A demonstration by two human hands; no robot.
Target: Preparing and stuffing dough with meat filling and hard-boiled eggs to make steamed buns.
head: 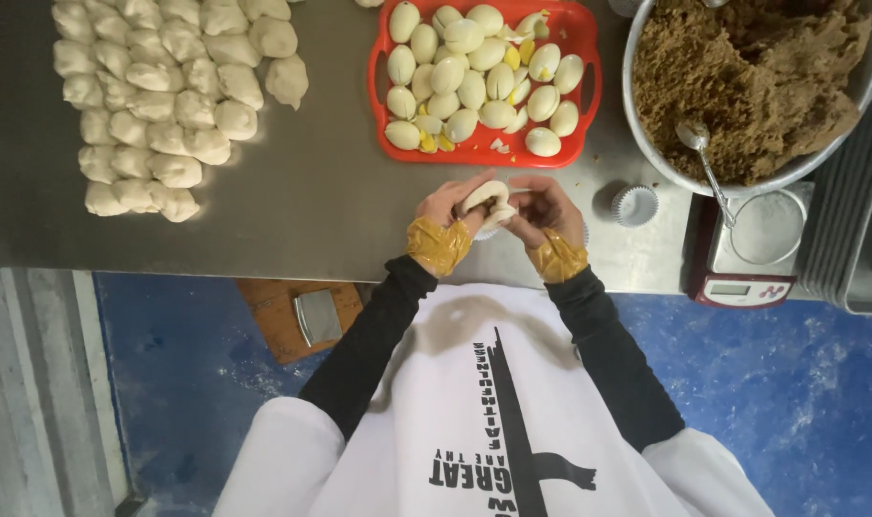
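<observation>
Two hands [493, 206] pinch one dough piece [489, 198] beside one egg tray [581, 144].

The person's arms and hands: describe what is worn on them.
Both arms wear long, close-fitting black sleeves. Shiny amber-brown tape is wrapped like a cuff round each wrist, left and right. The left hand and right hand are bare, without gloves.

Both hands meet, fingers curled inward

The left hand [446, 203] and right hand [543, 206] are raised side by side, fingertips almost touching, fingers bent and pinching toward each other. Both forearms, in black sleeves, angle in from the elbows; each wrist is wrapped in amber tape.
</observation>
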